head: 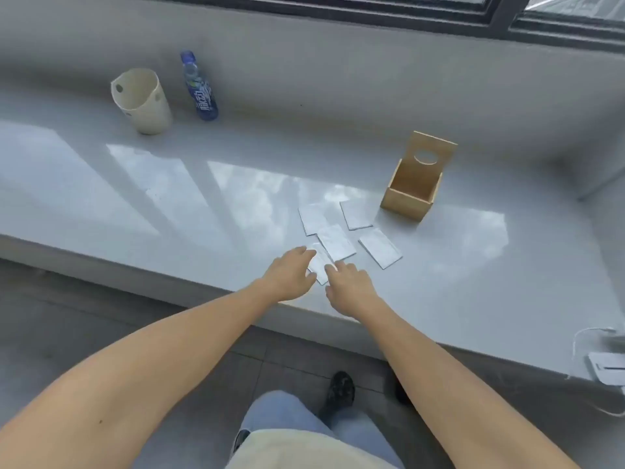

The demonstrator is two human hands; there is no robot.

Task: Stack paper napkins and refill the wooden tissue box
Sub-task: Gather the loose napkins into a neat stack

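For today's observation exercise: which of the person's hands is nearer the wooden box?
Right. The right hand is below-left of the wooden box, well apart; the left hand sits farther left.
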